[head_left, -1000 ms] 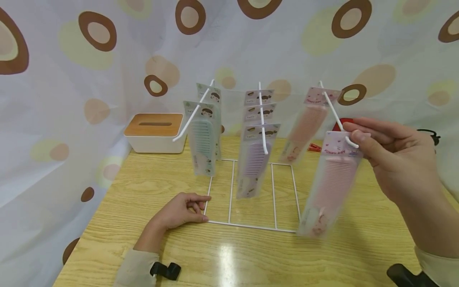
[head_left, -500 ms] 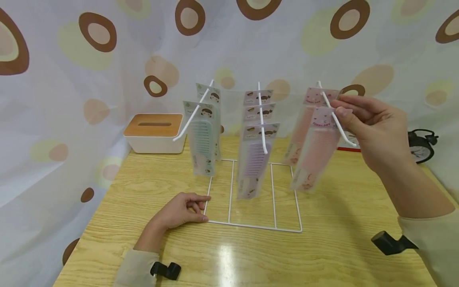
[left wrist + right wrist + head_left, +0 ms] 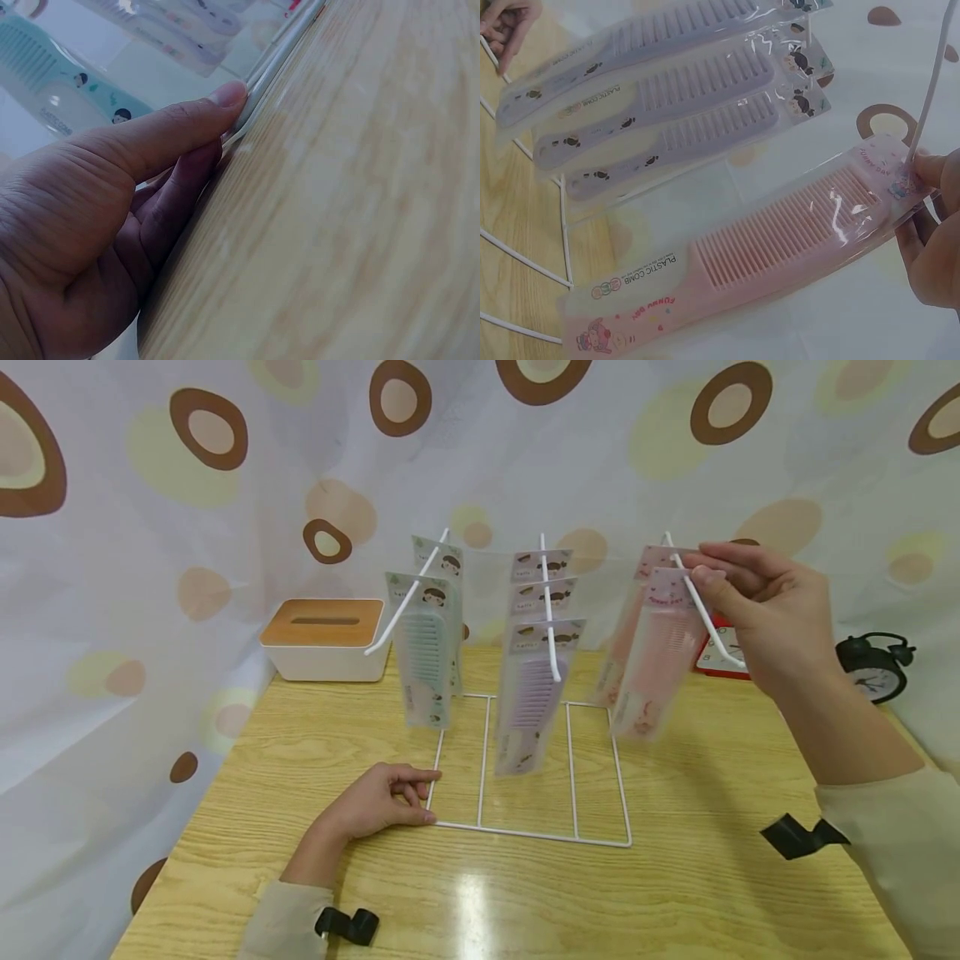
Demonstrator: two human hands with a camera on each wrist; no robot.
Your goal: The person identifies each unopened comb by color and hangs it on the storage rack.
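As the wooden table [image 3: 315, 752] carries the whole setup, read from it down: white wire rack [image 3: 525, 768], base flat on the top, three angled pegs rising twd me. L peg w/ green combs [image 3: 423, 652], centre peg w/ three purple combs [image 3: 534, 693], R peg [image 3: 705, 610] w/ pink ones. Behind, at the dotted curtain [image 3: 150, 527]: tissue box [image 3: 324, 639] far L, small black clock [image 3: 873, 672] far R.

My left hand [image 3: 375, 802] rests on the table, thumb and fingers curled against the rack's near-L base wire, pinning it.

My right hand [image 3: 765, 610] pinches the header of the packaged pink comb [image 3: 660, 668] betw. thumb and fingertips.

Change: 1 s ago that comb hung at the peg's hooked tip; it now sits well up the peg, close behind it a 2nd pink pack. Judgement: hanging nearly done, release remains.
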